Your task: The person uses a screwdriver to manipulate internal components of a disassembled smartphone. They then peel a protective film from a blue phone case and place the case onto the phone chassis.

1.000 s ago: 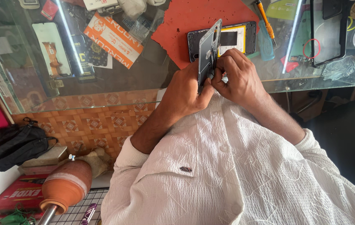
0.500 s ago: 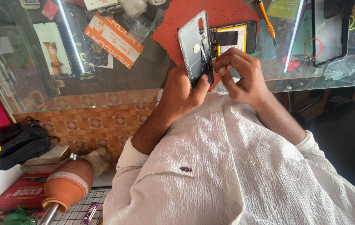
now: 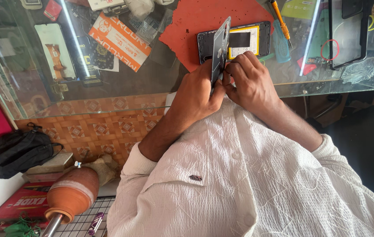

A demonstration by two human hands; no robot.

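We clamp the left hand on the upright panel; the right hand pinches its edge gently.

A glass counter is stretching across the top of the view, with strip lights reflecting in it as bright white lines. An orange mat is lying on the glass. The counter front below is showing an orange patterned panel. To the left, a black bag is resting on a low ledge, and a clay pot is sitting beside a wire grid. Dark floor is showing at the right.
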